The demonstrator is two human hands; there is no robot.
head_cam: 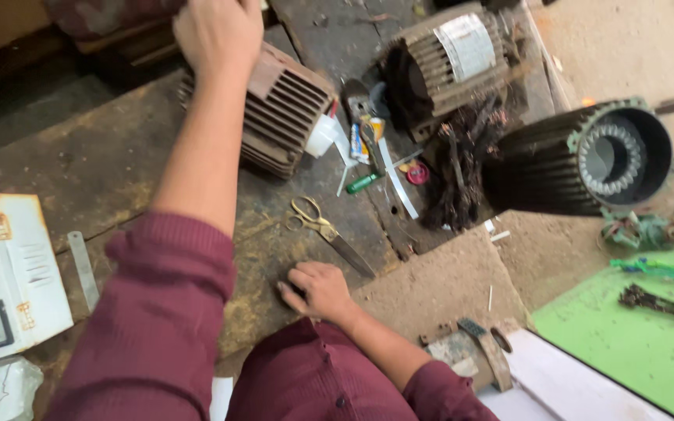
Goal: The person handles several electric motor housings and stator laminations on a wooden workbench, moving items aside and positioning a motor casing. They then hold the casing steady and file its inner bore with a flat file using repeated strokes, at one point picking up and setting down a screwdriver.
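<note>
My left hand (218, 33) reaches far out and grips the top edge of a rusty brown finned motor housing (284, 115) on the dark wooden bench (111, 156). Close to my body, my right hand (317, 290) rests on the bench with its fingers bent. A small dark thing lies under its fingertips, and I cannot tell whether the hand holds it. Brass-handled scissors (323, 230) lie just beyond the right hand, not touching it. Both arms wear maroon sleeves.
A second finned motor (450, 66) with a white label stands at the back. A black stator housing (579, 160) lies on its side at right, with tangled burnt wire (466, 168) beside it. A white meter panel (5, 273) sits at left, a green mat (633, 331) at lower right.
</note>
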